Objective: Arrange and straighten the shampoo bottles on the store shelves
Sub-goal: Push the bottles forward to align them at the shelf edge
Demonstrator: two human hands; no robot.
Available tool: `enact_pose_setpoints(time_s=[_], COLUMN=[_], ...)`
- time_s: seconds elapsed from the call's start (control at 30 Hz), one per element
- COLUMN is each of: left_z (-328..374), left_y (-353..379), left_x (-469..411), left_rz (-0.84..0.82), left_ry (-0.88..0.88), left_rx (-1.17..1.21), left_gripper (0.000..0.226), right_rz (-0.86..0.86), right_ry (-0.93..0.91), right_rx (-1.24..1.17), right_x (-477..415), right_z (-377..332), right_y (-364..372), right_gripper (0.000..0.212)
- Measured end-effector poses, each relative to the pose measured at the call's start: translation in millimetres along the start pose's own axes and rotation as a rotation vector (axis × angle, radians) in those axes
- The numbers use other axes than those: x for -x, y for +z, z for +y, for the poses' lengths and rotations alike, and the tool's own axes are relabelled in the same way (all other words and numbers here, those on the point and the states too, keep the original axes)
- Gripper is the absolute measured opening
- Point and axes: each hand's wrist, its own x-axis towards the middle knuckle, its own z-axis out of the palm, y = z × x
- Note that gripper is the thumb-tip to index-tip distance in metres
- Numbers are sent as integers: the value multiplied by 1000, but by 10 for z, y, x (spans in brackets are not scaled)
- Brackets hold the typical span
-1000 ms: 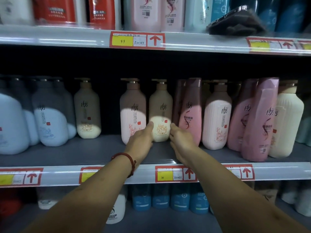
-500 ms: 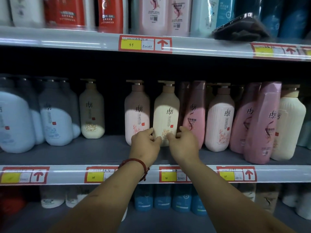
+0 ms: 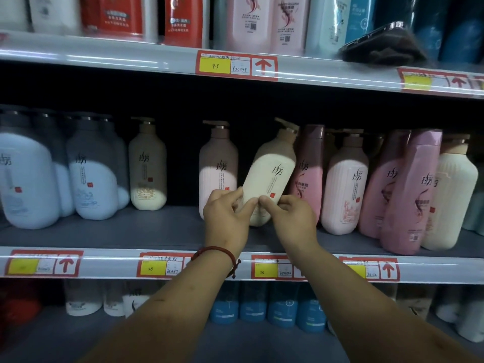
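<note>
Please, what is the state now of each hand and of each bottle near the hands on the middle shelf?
cream pump bottle: tilted, pump toward the right, held low by both hands.
left hand: grips the cream pump bottle's lower part.
right hand: grips it too.
pink pump bottle: upright on the shelf, just left of the tilted one.
lone cream bottle: upright, standing apart farther left.

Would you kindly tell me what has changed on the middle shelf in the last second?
The cream pump bottle, upright a second ago, now tilts with its top to the right, toward the dark pink bottle. The left hand and right hand, then only touching its base, now hold its lower part. The pale pink pump bottle beside it stayed put.
</note>
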Motion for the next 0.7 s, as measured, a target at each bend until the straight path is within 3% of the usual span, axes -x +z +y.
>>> enact_pose_setpoints(time_s=[0.07,0.33,0.43,0.7], left_z=[14,-26,-147,-451], left_y=[-34,-666,-1025,-1827], left_x=[7,5,-21,-286], left_rz=[-14,-160,-182,-181], left_ry=[12,-64,-96,-115], left_rx=[25,104,81,-76], left_gripper=[45,27,24,28], right_rz=[13,-92,-144,-254], right_ry=[1,-131,-187,-208], right_rx=[-1,210,264,391], right_x=[21,275,407,588], right_z=[-39,-319,-489,-787], right_y=[-22,-1,253,1186], right_gripper=[29,37,34,48])
